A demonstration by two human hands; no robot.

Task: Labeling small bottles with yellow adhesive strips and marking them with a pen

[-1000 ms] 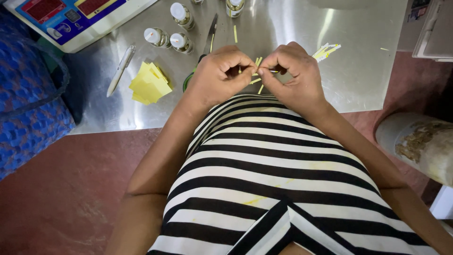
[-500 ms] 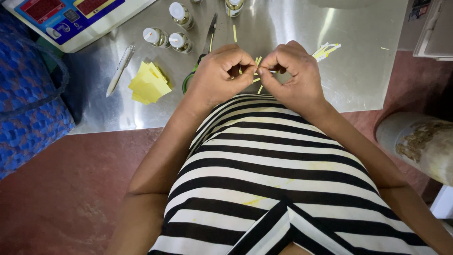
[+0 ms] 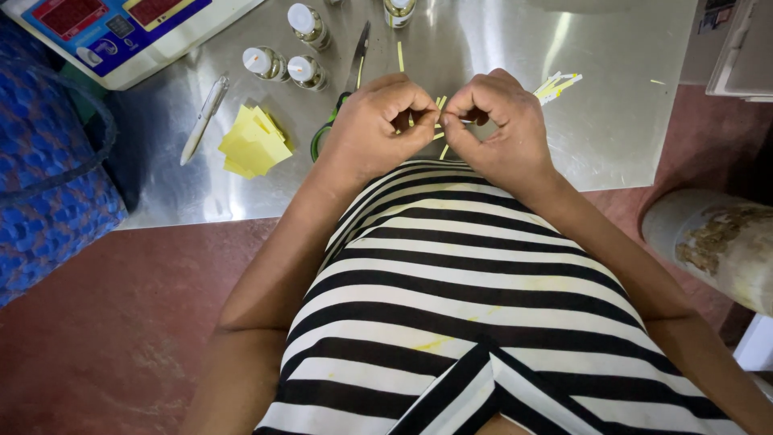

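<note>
Over the steel table [image 3: 612, 121], both hands [image 3: 378, 121] [image 3: 495, 121] pinch a level, crosswise yellow strip [image 3: 440, 102]

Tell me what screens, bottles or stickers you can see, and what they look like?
Weighing scale: far left of the table, white body, blue panel, two red screens.
Small bottles: beside the scale, white caps, labelled.
Yellow sticky notes: near left of the left hand, loose pile.

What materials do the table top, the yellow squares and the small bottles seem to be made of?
Table top: probably stainless steel, brushed, since it is grey and shows streaky reflections.
Yellow squares: paper, matte, thin sheets in a loose pile.
Bottles: likely clear glass or plastic with white caps; too small to tell which.
</note>
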